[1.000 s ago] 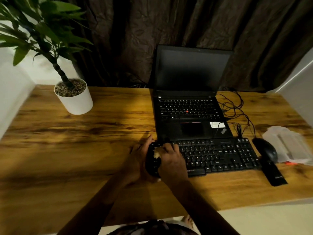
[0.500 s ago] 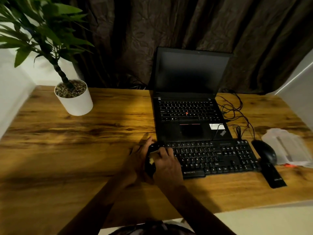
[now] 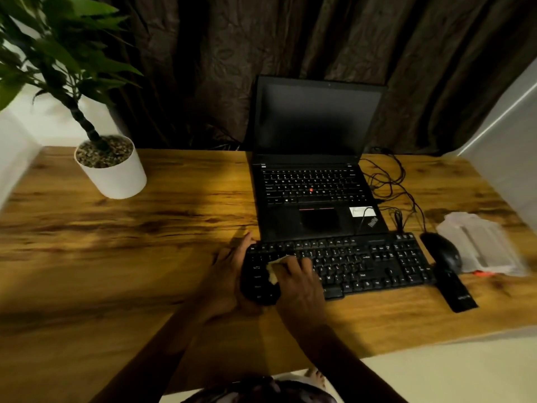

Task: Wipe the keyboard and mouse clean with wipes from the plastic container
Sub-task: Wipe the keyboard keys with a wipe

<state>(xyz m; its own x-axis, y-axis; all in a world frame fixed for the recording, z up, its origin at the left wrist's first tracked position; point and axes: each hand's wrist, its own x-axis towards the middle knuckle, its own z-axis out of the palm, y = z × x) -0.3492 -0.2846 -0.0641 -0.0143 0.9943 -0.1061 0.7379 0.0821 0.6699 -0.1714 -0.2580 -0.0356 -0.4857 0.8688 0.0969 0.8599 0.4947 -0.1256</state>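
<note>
Your right hand point(image 3: 296, 282) presses a pale, crumpled wipe point(image 3: 275, 269) flat against the left-hand keys of the black keyboard point(image 3: 348, 264), fingers spread over the cloth so that only its near-left edge shows from under them. Your left hand point(image 3: 229, 267) cups the keyboard's left end, thumb at the far corner and palm against the side, fingers loosely curled around the edge. The keyboard lies along the near part of the wooden desk point(image 3: 116, 257), its far edge touching the front lip of an open black laptop point(image 3: 313, 181) whose screen is dark. Just beside the keyboard's right end sits the black mouse point(image 3: 444, 251), untouched, with its cable running back to a loose tangle of thin black wires point(image 3: 386, 181) to the right of the laptop. A flat black rectangular object point(image 3: 456, 289) lies on the desk near the front of the mouse; what it is cannot be told. Right of the mouse, close to the desk's right edge, rests the clear plastic container point(image 3: 479, 242), blurred, with something small and orange-red at its near edge; whether it stands open or closed cannot be told. Well apart, at the far left corner of the desk, a white pot point(image 3: 116, 175) topped with pebbles holds a leafy green plant point(image 3: 58, 53). A dark, crinkled curtain point(image 3: 319, 39) hangs behind the desk.
</note>
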